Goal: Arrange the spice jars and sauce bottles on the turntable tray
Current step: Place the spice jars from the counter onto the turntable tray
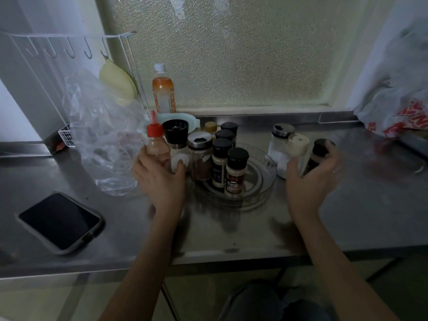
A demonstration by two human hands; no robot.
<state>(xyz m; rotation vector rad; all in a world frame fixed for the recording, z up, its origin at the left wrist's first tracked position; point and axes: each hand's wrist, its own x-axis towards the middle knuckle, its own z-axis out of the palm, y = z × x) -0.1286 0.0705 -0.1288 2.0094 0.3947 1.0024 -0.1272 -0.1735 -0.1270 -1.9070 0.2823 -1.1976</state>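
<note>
A clear round turntable tray [264, 181] lies on the steel counter. Several black-capped spice jars [235, 172] and a brown-filled glass jar [200, 156] stand on its left half. Left of the tray, my left hand [159, 179] grips a red-capped sauce bottle [156, 142] and a small white-lidded jar [179, 159]. A black-topped grinder [175, 133] stands behind them. Right of the tray, my right hand [310, 177] holds a dark black-capped jar [318, 154] and a beige-capped jar [297, 144]. Behind them stands a glass shaker of white powder [281, 140].
A phone [60, 222] lies at the counter's front left. A crumpled clear plastic bag [102, 135] sits left of the bottles. A tall orange drink bottle [162, 91] stands by the frosted window. A white and red plastic bag [398, 112] fills the far right.
</note>
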